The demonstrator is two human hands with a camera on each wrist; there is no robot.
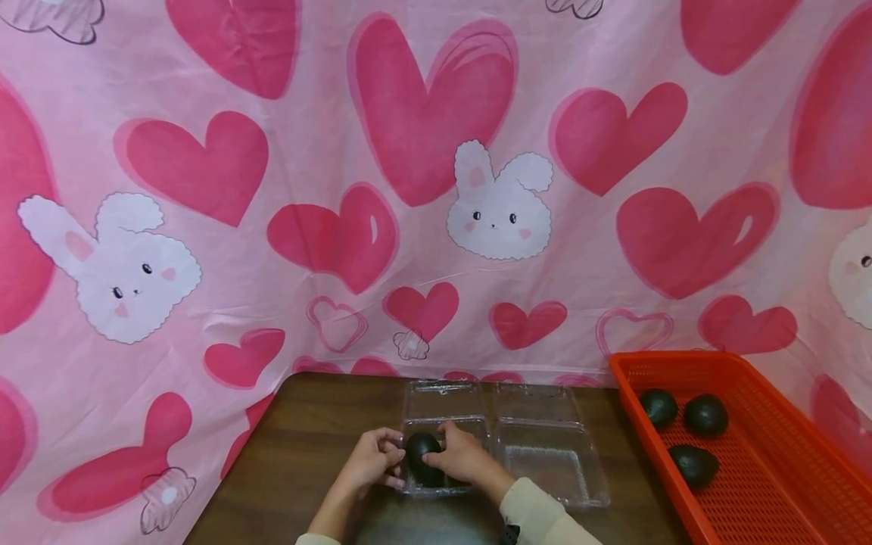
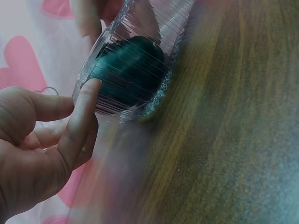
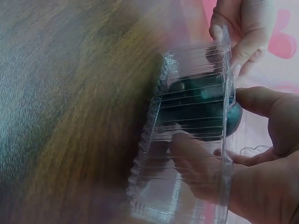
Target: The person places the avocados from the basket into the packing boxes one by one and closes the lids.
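Observation:
A dark green avocado sits in the front half of a clear plastic clamshell box, whose other half lies folded back toward the wall. My right hand holds the avocado from the right, its fingers reaching down inside the box in the right wrist view. At the left side, my left hand pinches the box's rim between thumb and fingers. Through the ribbed clear wall, the left wrist view shows the avocado low in the box.
A second clear clamshell box lies unfolded to the right on the brown wooden table. Farther right stands an orange plastic basket with three avocados at its left side. A pink curtain with hearts and rabbits hangs behind.

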